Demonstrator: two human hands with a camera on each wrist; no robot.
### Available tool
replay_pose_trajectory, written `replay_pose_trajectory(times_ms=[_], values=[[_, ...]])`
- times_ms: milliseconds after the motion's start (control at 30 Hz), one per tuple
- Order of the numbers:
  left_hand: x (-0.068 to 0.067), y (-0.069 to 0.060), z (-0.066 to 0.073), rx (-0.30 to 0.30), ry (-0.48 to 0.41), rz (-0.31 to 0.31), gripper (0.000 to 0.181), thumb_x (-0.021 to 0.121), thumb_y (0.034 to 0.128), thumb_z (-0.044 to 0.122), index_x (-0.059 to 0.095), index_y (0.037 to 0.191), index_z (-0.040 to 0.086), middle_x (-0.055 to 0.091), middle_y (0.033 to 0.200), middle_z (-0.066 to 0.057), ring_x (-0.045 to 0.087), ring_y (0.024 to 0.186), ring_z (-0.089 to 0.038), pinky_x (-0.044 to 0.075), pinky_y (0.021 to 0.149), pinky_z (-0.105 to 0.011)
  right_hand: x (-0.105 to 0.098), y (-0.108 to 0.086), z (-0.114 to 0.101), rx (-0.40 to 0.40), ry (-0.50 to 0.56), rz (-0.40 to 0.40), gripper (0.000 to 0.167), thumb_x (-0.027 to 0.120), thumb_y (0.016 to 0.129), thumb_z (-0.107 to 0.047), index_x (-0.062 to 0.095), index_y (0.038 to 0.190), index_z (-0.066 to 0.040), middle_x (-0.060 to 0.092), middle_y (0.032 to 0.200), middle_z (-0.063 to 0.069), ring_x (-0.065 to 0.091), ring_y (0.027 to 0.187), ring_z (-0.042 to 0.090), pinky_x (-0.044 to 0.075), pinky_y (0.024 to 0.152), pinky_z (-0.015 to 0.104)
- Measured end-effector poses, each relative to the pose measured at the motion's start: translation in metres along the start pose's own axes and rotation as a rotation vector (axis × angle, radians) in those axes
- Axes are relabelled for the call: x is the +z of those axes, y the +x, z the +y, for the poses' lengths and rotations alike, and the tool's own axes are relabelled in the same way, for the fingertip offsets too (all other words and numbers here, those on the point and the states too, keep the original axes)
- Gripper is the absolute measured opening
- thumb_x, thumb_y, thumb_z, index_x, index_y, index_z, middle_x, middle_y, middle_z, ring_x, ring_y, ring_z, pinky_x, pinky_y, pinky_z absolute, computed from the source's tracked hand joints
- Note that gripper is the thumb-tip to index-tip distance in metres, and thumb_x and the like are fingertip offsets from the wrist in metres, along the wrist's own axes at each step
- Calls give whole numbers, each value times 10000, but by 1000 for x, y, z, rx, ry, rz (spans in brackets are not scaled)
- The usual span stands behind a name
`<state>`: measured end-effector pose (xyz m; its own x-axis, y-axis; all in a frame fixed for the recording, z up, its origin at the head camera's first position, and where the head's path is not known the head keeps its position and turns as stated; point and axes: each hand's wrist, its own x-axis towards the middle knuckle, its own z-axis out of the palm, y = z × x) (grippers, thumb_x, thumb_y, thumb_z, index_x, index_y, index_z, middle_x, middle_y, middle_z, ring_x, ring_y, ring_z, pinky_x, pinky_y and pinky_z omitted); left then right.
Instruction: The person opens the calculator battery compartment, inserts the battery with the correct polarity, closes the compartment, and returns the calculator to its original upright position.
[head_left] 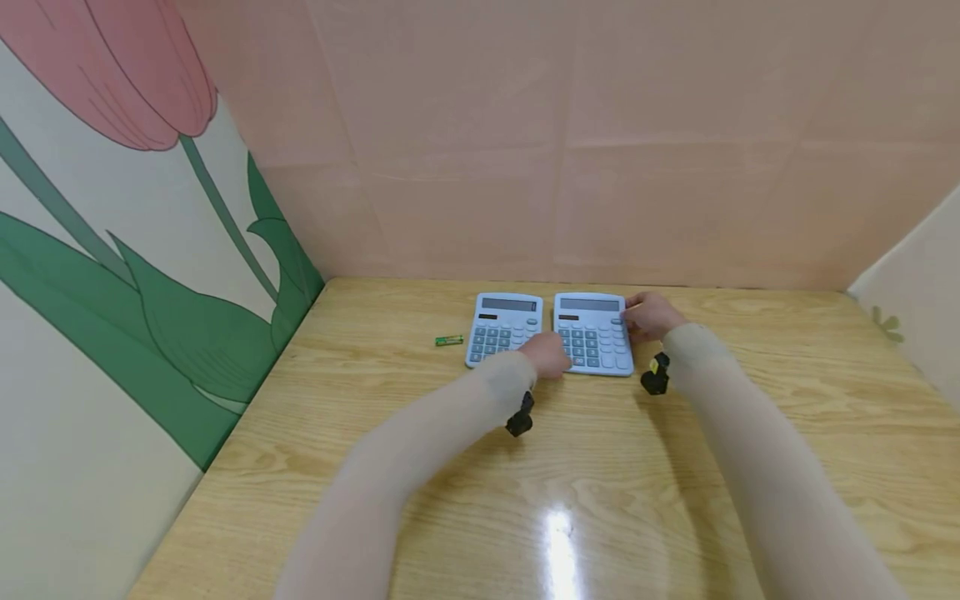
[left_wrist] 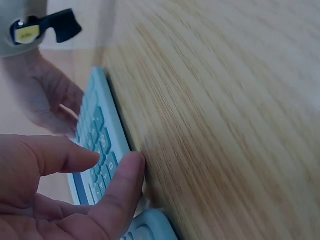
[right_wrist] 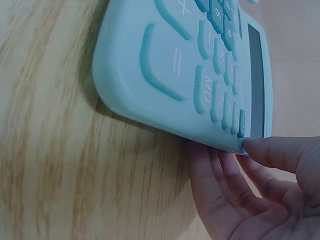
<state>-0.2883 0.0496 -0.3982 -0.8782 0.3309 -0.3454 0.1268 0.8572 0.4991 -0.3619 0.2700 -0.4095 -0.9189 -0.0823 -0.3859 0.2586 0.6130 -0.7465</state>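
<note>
Two light-blue calculators lie side by side on the wooden table. The left calculator (head_left: 511, 306) shows a digit at the right end of its display; the right calculator (head_left: 590, 305) has a blank display. My right hand (head_left: 652, 317) grips the right calculator by its right edge. In the right wrist view its thumb (right_wrist: 275, 151) presses near the ON key, with the fingers against the side and partly underneath. My left hand (head_left: 547, 356) holds the same calculator's near left corner. The left wrist view shows the thumb over the keys and the index finger (left_wrist: 122, 187) along the edge.
A green battery-like cylinder (head_left: 449, 340) lies left of the left calculator. The wooden tabletop (head_left: 420, 517) meets a pink backdrop (head_left: 562, 192) behind the calculators. A tulip-printed panel (head_left: 187, 308) borders the left side, and a pale panel (head_left: 911, 292) the right.
</note>
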Motion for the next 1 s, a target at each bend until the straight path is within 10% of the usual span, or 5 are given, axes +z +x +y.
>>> replay_pose_trajectory(times_ms=[433, 1000], values=[[4, 8, 6, 40, 328, 81, 167, 574, 965, 166, 702, 991, 62, 700, 1043, -40, 619, 852, -126, 527, 751, -181, 2, -4, -2, 0, -6, -7, 427, 403, 1031, -115, 338, 1404, 82, 466, 1096, 169, 504, 1018, 276, 546, 907, 393], [9, 17, 5, -4, 337, 133, 196, 533, 971, 113, 684, 1086, 63, 696, 1101, -41, 649, 972, -139, 553, 804, -213, 4, 1, -5, 28, 21, -9, 424, 416, 1024, -109, 319, 1391, 80, 440, 1184, 195, 497, 1047, 296, 530, 954, 431]])
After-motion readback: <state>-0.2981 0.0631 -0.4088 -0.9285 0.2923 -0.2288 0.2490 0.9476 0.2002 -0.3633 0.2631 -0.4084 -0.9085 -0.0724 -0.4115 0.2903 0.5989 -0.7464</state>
